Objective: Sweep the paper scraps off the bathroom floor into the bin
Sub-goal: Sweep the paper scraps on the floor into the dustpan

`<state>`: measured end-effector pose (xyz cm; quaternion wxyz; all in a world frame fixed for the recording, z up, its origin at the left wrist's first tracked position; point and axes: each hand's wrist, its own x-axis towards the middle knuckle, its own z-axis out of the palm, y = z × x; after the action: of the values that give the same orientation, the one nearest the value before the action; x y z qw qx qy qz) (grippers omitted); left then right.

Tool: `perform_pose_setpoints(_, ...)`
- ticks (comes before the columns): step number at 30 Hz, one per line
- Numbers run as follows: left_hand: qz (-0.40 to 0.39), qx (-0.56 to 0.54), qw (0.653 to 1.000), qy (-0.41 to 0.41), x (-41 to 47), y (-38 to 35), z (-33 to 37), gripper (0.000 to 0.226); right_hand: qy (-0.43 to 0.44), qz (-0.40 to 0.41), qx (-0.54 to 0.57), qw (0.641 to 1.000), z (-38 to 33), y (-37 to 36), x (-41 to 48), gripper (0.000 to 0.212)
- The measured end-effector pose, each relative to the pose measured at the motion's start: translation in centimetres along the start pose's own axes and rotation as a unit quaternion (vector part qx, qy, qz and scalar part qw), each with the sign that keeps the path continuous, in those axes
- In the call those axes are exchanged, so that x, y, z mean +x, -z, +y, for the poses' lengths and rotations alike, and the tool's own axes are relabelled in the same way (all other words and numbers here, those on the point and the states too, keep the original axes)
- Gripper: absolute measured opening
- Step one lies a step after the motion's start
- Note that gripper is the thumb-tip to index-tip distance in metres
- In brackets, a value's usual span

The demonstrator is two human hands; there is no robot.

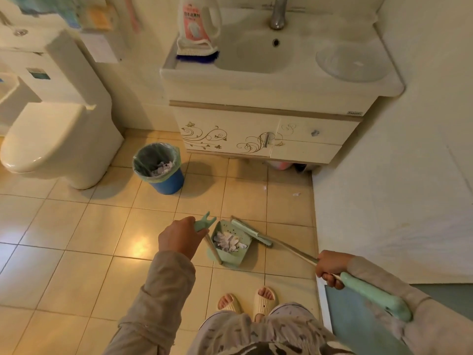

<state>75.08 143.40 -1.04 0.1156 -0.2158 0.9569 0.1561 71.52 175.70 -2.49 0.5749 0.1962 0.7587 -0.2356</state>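
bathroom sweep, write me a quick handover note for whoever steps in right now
Left hand: closed on the upright handle of the mint-green plastic dustpan, which sits on the tan tiled floor.
Right hand: closed on the long handle of the mint-green broom, whose head lies at the pan's far edge.
Done: a pile of white paper scraps is in the pan; the blue round bin with a clear liner, beside the toilet, already holds some paper.
Left: two small white scraps remain on the tiles near the vanity; sweep them up, then empty the pan into the bin.
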Motion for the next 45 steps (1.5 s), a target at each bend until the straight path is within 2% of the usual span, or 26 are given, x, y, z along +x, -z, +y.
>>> perform_pose_setpoints(14, -0.008, 0.063, 0.992, -0.111, 4.7, 0.0, 4.9, 0.033, -0.012, 0.048, 0.102, 0.994, 1.8, 3.0, 0.3, 0.03)
perform_pose_setpoints(21, -0.007, 0.05, 0.994, -0.096, 7.8, -0.6, 8.7, 0.032, -0.019, 0.068, 0.108, 0.992, 1.2, 9.8, 1.0, 0.03)
perform_pose_setpoints(28, -0.003, 0.045, 0.995, -0.084, 10.3, -0.8, 11.7, 0.031, -0.001, 0.094, 0.174, 0.98, -1.0, 15.7, 2.2, 0.031)
perform_pose_setpoints(35, -0.036, 0.057, 0.995, -0.069, 11.5, -0.5, 13.6, 0.035, 0.041, 0.109, 0.32, 0.94, -2.9, 18.3, 5.0, 0.029)
perform_pose_setpoints(38, -0.05, 0.058, 0.995, -0.07, 12.1, -0.3, 14.4, 0.035, 0.033, 0.097, 0.234, 0.967, -5.0, 18.1, 6.0, 0.034)
perform_pose_setpoints(40, -0.057, 0.052, 0.995, -0.069, 12.6, 0.0, 14.6, 0.034, -0.024, 0.059, 0.059, 0.996, -6.7, 16.6, 6.1, 0.036)
perform_pose_setpoints(42, -0.063, 0.046, 0.994, -0.073, 13.1, 0.3, 14.5, 0.035, -0.029, 0.073, -0.116, 0.99, -7.7, 15.0, 5.9, 0.036)
perform_pose_setpoints(45, -0.054, 0.046, 0.994, -0.077, 13.5, 0.5, 14.0, 0.036, -0.017, 0.049, -0.231, 0.972, -6.9, 12.5, 5.0, 0.032)
